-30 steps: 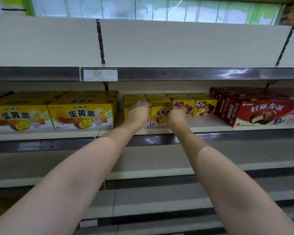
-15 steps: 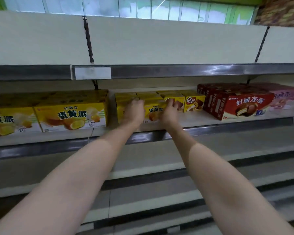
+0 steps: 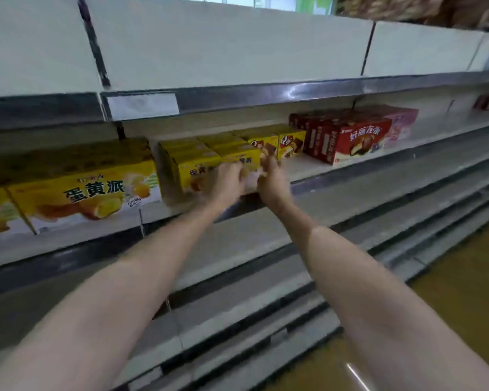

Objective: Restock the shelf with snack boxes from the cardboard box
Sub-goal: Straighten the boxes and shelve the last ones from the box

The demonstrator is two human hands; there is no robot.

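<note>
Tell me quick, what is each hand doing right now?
Left hand: blurred, at the front of the small yellow snack boxes; grip cannot be told.
Right hand: fingers spread, open, holding nothing.

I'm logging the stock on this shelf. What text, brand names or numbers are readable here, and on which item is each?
"蛋黄派" on the large yellow box.
"22%" on the same box's lower right corner.
"Q" on the small yellow box with chocolate cake; the character beside it is too small to read.
"好丽友·派" on the red box.
Print on the small yellow boxes behind the hands: partly hidden.
Shelf-edge label: nothing readable.
Pink box: too blurred to read.
</note>
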